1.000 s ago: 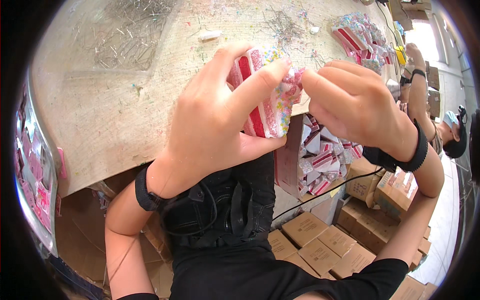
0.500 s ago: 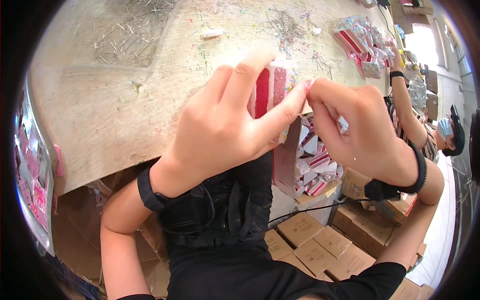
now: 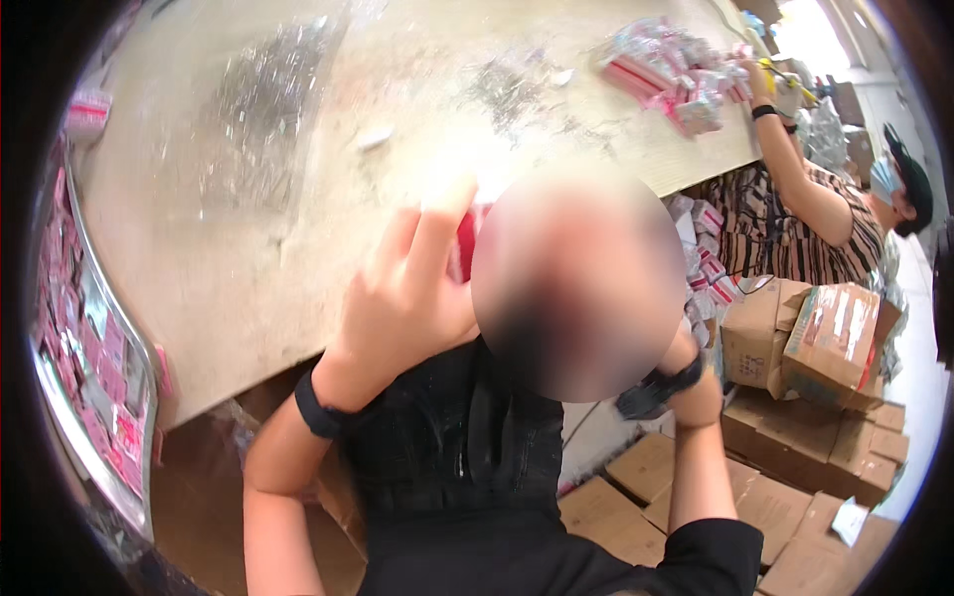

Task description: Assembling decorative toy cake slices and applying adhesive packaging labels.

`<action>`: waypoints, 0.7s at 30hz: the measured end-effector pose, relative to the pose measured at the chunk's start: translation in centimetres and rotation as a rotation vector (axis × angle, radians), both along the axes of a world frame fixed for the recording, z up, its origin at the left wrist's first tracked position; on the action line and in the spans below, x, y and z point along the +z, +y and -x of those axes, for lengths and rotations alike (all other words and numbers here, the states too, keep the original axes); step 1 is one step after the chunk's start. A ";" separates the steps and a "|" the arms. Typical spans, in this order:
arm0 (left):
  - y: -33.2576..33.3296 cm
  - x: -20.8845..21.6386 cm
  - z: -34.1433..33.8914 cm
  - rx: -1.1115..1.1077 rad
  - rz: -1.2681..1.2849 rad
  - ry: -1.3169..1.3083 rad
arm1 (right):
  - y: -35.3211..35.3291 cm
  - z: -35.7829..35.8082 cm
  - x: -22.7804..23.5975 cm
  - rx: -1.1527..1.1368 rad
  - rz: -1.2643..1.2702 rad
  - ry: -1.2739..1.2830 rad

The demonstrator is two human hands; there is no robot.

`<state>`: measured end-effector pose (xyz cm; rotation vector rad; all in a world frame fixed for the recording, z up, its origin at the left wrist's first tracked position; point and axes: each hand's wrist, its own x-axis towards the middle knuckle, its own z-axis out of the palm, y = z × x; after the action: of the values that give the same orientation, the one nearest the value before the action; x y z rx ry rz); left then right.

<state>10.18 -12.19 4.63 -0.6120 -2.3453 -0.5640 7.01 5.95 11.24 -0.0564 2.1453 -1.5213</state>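
Hands [image 3: 407, 298] beside table edge [image 3: 248, 382]

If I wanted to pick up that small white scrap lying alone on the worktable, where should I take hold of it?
The white scrap lies flat on the bare tabletop, apart from the pile of pink packets. It looks thin and slightly elongated, so probably pinch it across its narrow width, coming straight down from above. Its exact shape is too small to tell.

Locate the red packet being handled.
In the head view, the red packet sits at centre, behind the left hand fingers, beside a blurred patch over the table.
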 end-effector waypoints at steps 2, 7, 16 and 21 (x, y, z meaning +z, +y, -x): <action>0.0 -0.5 0.5 -0.045 -0.002 0.116 | 0.0 -2.6 -2.5 0.102 -0.391 0.800; 0.1 -0.1 -0.5 -0.296 -0.140 0.128 | 1.1 -6.8 -3.8 0.051 -0.442 1.240; 3.6 -0.1 -3.1 -0.721 0.069 -0.018 | 4.0 -15.9 -5.0 -0.297 -0.320 0.698; 4.0 -1.5 -3.0 -0.793 0.011 -0.126 | 6.2 -16.4 -5.6 -0.436 0.348 -0.113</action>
<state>13.19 -8.21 3.09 -1.5668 -2.1545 -0.9472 23.42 12.18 5.69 0.3928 1.8596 -2.0767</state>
